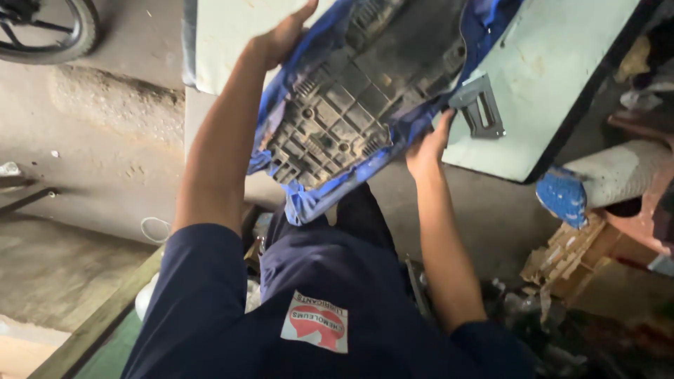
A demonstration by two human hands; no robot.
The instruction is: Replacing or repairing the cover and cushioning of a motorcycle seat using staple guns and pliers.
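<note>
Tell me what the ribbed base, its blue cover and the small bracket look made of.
Ribbed base: likely moulded plastic, matt dark grey, with cast ribs and bosses. Blue cover: likely vinyl or fabric, since its edge wrinkles and folds. Bracket: probably metal, flat grey with slots.

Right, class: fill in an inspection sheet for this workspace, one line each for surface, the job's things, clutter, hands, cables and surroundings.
Surface: pale panel, scuffed, with a dark edge, behind the work.
Job's things: dark ribbed plastic base, underside up, with blue cover wrapped round its edges; grey metal bracket at one end.
Clutter: torn cardboard; blue-capped roll.
Hands: left hand grips the cover's far edge; right hand holds the near edge by the bracket.
Cables: nothing seen.
Surroundings: concrete floor; wheel at the corner.
</note>
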